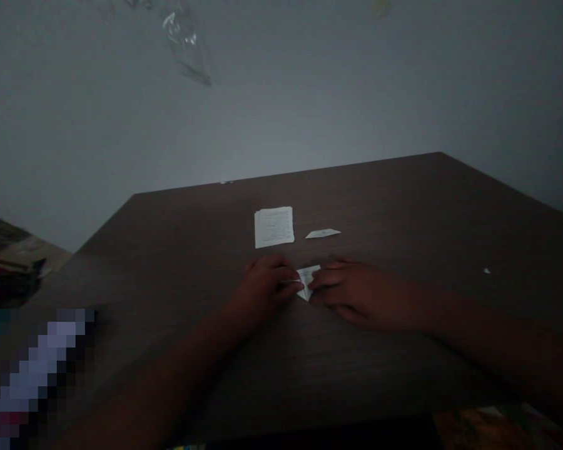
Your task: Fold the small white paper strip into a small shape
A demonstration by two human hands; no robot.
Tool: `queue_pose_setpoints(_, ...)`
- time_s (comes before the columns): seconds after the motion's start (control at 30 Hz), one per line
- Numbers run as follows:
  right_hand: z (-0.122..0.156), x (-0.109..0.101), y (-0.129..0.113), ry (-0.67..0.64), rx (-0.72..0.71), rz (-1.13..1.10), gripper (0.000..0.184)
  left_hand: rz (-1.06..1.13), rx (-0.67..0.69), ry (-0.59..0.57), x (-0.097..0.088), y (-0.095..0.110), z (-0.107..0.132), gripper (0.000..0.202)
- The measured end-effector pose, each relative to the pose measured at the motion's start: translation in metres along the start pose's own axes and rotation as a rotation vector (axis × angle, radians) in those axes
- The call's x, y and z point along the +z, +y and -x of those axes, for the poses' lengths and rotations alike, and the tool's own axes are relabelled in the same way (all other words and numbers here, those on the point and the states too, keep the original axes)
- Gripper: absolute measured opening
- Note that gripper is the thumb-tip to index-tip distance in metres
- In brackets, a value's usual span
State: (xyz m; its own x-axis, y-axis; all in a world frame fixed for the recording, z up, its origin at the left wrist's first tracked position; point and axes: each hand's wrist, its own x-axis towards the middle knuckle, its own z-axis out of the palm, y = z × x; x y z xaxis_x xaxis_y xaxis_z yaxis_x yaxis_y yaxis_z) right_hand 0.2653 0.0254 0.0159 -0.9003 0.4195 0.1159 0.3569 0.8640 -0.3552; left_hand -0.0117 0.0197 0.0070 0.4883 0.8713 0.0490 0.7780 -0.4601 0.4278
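Note:
Between my two hands on the dark table lies a small piece of printed paper [306, 282], folded to a point at its near end. My left hand [271, 284] pinches the paper's left side between thumb and fingers. From the right, my right hand [351, 290] rests with its fingertips on the paper's right edge; its fingers lie fairly flat. Just beyond the hands sit a stack of square printed paper sheets [274, 227] and a slim folded paper piece [323, 234] to its right.
The wooden table [403, 206] meets a pale wall [319, 94] at its far edge. A white scrap [486, 270] lies at the right. A blurred-out object [42, 369] is at the left front, and clear plastic [185, 40] hangs on the wall.

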Motion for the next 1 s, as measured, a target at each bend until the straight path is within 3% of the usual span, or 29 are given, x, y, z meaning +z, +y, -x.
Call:
queue_pose_setpoints(0.33,0.001,0.006,0.003,0.057,-0.02,-0.002,0.043,-0.035,-0.059,-0.002,0.004,0.005,-0.004,0.014)
queue_pose_setpoints(0.6,-0.001,0.005,-0.008,0.014,0.003,0.134,0.036,-0.019,-0.122,-0.015,0.006,0.007,-0.007,0.011)
queue_pose_setpoints(0.77,-0.002,0.006,-0.01,-0.01,0.027,0.161,0.036,-0.03,-0.133,0.036,0.009,0.004,-0.007,0.009)
queue_pose_setpoints(1.0,-0.001,0.002,-0.012,-0.028,0.069,0.126,0.035,-0.014,0.044,-0.009,0.003,-0.001,0.0,0.011)
